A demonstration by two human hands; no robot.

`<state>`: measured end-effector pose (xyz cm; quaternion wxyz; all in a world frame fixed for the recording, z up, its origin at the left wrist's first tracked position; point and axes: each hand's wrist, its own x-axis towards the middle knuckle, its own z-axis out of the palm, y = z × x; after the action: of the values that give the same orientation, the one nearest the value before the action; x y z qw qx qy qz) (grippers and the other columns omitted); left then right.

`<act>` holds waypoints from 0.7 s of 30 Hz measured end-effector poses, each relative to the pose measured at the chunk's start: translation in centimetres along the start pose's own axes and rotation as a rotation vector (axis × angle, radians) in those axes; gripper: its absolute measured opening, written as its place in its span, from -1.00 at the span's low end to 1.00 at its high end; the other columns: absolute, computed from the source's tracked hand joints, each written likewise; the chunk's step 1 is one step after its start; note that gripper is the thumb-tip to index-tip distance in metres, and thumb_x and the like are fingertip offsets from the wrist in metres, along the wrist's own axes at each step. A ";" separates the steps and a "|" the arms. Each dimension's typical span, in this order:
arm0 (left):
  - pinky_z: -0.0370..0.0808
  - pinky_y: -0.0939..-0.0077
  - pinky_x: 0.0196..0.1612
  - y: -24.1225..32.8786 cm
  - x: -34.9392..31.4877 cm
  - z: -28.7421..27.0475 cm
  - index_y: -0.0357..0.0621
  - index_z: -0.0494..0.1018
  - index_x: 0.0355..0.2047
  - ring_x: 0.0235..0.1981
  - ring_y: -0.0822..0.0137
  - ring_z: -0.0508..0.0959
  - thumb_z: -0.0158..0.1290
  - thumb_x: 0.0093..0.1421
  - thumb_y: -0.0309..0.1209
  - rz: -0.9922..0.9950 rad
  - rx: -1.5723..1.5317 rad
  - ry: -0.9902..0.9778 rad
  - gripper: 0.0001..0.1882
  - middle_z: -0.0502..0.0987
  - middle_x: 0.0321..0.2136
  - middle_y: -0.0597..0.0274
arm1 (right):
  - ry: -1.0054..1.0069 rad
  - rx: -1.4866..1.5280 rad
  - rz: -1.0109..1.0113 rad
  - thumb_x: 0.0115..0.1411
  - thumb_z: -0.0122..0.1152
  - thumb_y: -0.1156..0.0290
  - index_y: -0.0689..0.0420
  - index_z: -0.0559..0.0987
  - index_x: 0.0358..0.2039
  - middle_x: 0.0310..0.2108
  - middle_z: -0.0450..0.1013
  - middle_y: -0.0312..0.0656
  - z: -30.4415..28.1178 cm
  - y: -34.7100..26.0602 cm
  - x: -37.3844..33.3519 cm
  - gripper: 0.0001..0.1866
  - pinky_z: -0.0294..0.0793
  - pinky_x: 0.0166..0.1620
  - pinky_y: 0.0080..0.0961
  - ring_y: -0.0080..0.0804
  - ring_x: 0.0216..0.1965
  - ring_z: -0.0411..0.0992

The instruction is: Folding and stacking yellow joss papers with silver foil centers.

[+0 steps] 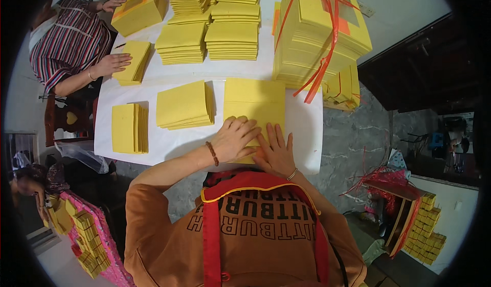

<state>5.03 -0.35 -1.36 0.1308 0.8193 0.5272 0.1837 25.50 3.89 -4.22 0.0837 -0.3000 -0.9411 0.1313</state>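
Note:
A yellow paper sheet [254, 90] with a crease across its upper part lies in front of me on the white-covered table. My left hand [236, 138] rests on its left side, fingers stretched toward the right. Beside it, my right hand [276, 149] lies flat with spread fingers on the lower right part. The fingertips of both hands nearly meet, and the hands partly hide the lower end of the sheet. To the left are a fanned pile of folded yellow papers [184, 104] and a smaller upright-looking pile [129, 128].
Several stacks of folded yellow paper [180, 42] stand farther back. A tall bundle tied with red ribbon [319, 36] rises at the back right. Across the left corner, a person in a striped top [71, 44] touches a yellow pile [134, 62]. The table's right edge [322, 133] is near my right hand.

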 end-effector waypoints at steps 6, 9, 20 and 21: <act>0.39 0.42 -0.26 0.9 1.0 1.0 -0.31 0.36 -0.06 -0.21 0.19 0.43 0.03 -0.04 -0.30 0.129 0.570 0.119 -0.48 0.42 -0.19 -0.06 | 0.127 1.470 0.412 0.28 -0.08 0.33 0.23 0.27 0.14 0.13 0.26 -0.05 -3.1 3.3 1.7 -0.55 0.10 0.20 -0.41 -0.24 0.21 0.15; 0.41 0.42 -0.35 0.9 2.3 0.6 -0.27 0.37 -0.09 -0.30 0.25 0.47 0.00 -0.07 -0.47 -0.034 0.402 0.093 -0.55 0.47 -0.31 0.09 | 0.477 1.227 0.318 0.30 -0.14 0.40 0.27 0.27 0.13 0.08 0.31 -0.10 -3.2 3.5 2.1 -0.59 0.10 0.19 -0.49 -0.43 0.16 0.20; 0.42 0.35 -0.10 -9.9 -8.3 -6.4 -0.15 0.38 0.00 -0.10 0.17 0.47 -0.04 -0.02 -0.53 -0.261 0.617 0.527 -0.52 0.49 -0.13 0.12 | 0.382 1.214 0.440 0.27 -0.05 0.46 0.27 0.43 -0.03 -0.14 0.45 -0.19 -0.8 3.8 -0.3 -0.71 0.27 0.05 -0.55 -0.48 -0.06 0.36; 0.40 0.34 -0.08 -10.5 -9.1 -5.3 -0.12 0.37 0.01 -0.09 0.17 0.46 -0.05 0.00 -0.52 -0.285 0.604 0.443 -0.52 0.48 -0.11 0.14 | 0.400 1.247 0.428 0.26 -0.04 0.47 0.27 0.45 -0.07 -0.17 0.46 -0.20 -0.8 3.6 0.0 -0.74 0.29 0.02 -0.56 -0.49 -0.08 0.37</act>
<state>-9.32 -4.21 -2.37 -0.2086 0.6799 0.6814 0.1729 27.66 6.86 -4.56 0.3850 -0.3935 -0.5764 0.6038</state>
